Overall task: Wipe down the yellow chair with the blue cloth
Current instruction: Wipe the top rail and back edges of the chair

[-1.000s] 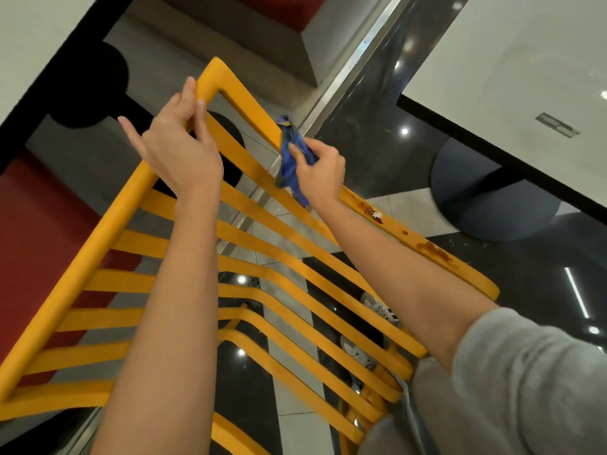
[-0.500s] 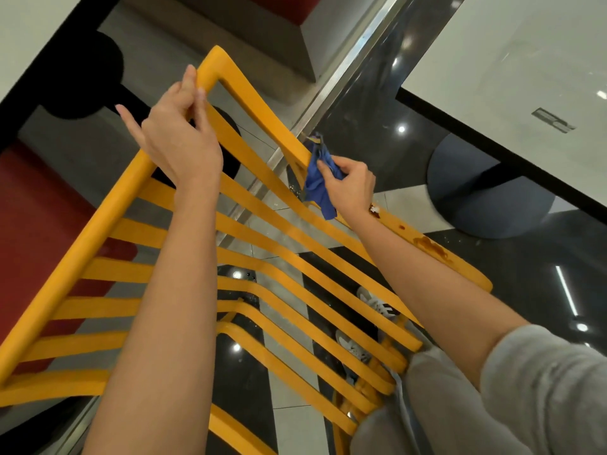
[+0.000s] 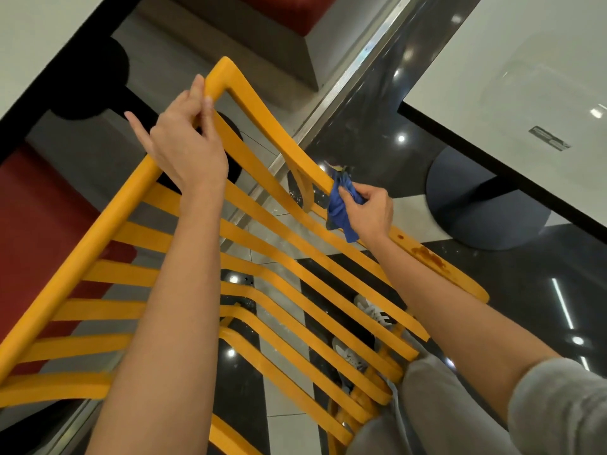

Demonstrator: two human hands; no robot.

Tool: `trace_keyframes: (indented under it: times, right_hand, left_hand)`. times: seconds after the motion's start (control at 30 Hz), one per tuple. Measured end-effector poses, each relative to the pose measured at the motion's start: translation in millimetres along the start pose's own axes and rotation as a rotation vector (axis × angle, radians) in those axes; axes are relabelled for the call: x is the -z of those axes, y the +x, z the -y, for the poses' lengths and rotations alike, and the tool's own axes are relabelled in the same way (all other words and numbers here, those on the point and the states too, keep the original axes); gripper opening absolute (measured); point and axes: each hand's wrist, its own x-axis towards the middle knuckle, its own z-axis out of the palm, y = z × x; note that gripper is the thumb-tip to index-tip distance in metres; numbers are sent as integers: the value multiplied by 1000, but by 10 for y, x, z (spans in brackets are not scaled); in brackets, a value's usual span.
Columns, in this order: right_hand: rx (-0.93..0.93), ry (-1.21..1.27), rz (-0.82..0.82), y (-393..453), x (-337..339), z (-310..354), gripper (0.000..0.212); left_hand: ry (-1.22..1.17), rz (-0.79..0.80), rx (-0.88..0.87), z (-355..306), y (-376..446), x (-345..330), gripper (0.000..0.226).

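The yellow chair (image 3: 272, 254) is tipped toward me, its slatted back filling the middle of the view. My left hand (image 3: 184, 146) grips the left frame rail just below the top corner. My right hand (image 3: 369, 210) holds the bunched blue cloth (image 3: 340, 208) against the right frame rail, about halfway along it. Reddish-brown stains (image 3: 427, 256) mark that rail just below my right wrist.
A white table (image 3: 525, 87) on a dark round base (image 3: 476, 198) stands at the right. Another white table top (image 3: 39, 37) with a black base is at the upper left, and a red seat (image 3: 36, 205) lies left. My shoes (image 3: 371, 310) show through the slats on the glossy dark floor.
My right hand has slid the blue cloth down the right rail, toward the stains. My left hand has kept its grip near the top corner.
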Motion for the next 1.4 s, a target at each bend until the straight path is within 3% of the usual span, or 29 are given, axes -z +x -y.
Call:
trace_keyframes:
  times: [0.13,0.3,0.4,0.53,0.67,0.8,0.93,1.2,1.4]
  right_hand:
    - [4,117,32,115,-284,518,18]
    - [165,237,21,266,-585,1207,9]
    - [215,132,41,271,-500,1042,9]
    - [135,-57,40,130,-194,310,12]
    - [90,-233,-73,-108,154,-305,15]
    - [13,-267,-111,-124,175,-103,18]
    - [86,-218,-66,18,-116,358,21]
    - [40,-314,-108,-159,306,-268,19]
    - [129,-235,-55,59,-90,209,21]
  left_hand:
    - [1,-15,3,-3,-11,-21,30]
    - [5,-11,-11,29,-7,-44,31]
    - [6,-11,-11,37,-1,-42,32]
    - [15,-10,-5,47,-1,-54,32]
    - [12,-14,-12,51,6,-55,32]
    - [-2,-17,-6,38,2,-45,33]
    - [19,-7,-15,59,17,-54,34]
    - [26,-15,-16,74,21,-81,35]
    - [13,-38,-44,53,0,-62,34]
